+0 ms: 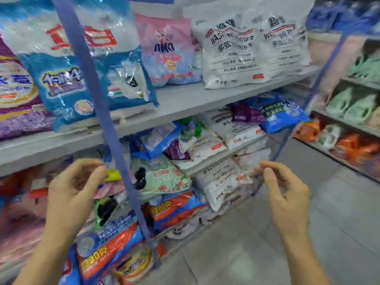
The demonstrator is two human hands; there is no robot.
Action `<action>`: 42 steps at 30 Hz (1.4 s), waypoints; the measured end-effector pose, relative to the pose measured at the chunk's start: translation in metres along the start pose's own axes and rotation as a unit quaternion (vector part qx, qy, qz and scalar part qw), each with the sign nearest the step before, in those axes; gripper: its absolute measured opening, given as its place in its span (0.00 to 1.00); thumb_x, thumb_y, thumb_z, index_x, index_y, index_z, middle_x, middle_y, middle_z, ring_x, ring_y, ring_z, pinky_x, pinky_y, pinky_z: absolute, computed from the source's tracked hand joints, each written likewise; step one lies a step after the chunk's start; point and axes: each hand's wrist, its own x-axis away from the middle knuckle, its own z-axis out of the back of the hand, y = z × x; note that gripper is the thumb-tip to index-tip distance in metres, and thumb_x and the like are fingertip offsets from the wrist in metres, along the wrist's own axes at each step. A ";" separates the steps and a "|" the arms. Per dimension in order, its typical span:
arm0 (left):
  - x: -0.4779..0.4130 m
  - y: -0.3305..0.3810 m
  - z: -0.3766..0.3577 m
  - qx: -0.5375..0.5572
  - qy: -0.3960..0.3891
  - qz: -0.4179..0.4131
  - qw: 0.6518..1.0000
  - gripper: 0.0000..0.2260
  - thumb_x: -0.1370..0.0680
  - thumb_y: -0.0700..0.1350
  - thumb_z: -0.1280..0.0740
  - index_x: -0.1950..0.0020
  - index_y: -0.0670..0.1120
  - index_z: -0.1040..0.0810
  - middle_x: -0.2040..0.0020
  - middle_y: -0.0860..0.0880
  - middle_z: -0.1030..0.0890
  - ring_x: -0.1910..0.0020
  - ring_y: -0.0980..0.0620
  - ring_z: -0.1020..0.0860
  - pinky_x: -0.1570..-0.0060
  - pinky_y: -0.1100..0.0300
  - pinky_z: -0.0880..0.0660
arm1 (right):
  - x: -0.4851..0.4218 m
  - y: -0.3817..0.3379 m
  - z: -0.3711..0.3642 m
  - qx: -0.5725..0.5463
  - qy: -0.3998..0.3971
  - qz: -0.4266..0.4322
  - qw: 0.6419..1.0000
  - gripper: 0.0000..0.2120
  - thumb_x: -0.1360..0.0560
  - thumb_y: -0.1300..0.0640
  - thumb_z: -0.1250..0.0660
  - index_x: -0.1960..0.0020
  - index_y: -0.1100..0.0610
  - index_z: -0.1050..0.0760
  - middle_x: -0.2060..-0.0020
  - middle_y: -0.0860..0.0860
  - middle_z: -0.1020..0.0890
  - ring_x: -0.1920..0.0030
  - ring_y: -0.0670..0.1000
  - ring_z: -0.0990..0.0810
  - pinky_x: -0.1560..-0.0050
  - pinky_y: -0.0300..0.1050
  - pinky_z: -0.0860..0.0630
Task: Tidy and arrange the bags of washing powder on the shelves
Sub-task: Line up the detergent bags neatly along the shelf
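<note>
1. Hovering in front of the lower shelves, the left hand (pixel 72 188) and right hand (pixel 287 194) are both empty, fingers loosely curled and parted, gripping nothing.
2. On the upper shelf (pixel 185 99), bags stand upright: a blue bag (pixel 67 85), a pink bag (pixel 166 50) and two white bags (pixel 232 52).
3. Below, more bags lie in a jumbled heap (pixel 174 161), overlapping and tilted.
4. A blue shelf post (pixel 98 99) crosses in front of the left side.
</note>
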 end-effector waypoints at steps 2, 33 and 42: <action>0.012 0.003 -0.042 0.010 -0.029 0.020 0.999 0.04 0.27 0.56 0.35 0.57 0.59 0.21 0.61 0.53 0.17 0.63 0.60 0.22 0.63 0.66 0.27 | -0.006 0.031 0.038 0.004 0.019 -0.039 0.999 0.08 0.24 0.52 0.40 0.56 0.43 0.24 0.60 0.38 0.18 0.60 0.41 0.20 0.56 0.35 0.25; -0.055 0.029 -0.372 0.006 0.012 0.183 0.983 0.05 0.23 0.46 0.36 0.55 0.48 0.21 0.64 0.49 0.18 0.66 0.58 0.22 0.65 0.71 0.26 | -0.272 0.326 0.115 0.022 -0.117 -0.151 0.981 0.08 0.22 0.60 0.38 0.56 0.51 0.23 0.62 0.51 0.18 0.63 0.42 0.22 0.61 0.30 0.27; -0.052 0.042 -0.404 -0.034 0.148 0.244 0.958 0.05 0.22 0.39 0.36 0.55 0.46 0.21 0.63 0.51 0.17 0.65 0.58 0.21 0.61 0.73 0.26 | -0.410 0.407 -0.020 0.300 -0.359 0.124 0.875 0.30 0.28 0.53 0.29 0.30 0.62 0.33 0.33 0.65 0.32 0.34 0.65 0.33 0.36 0.61 0.34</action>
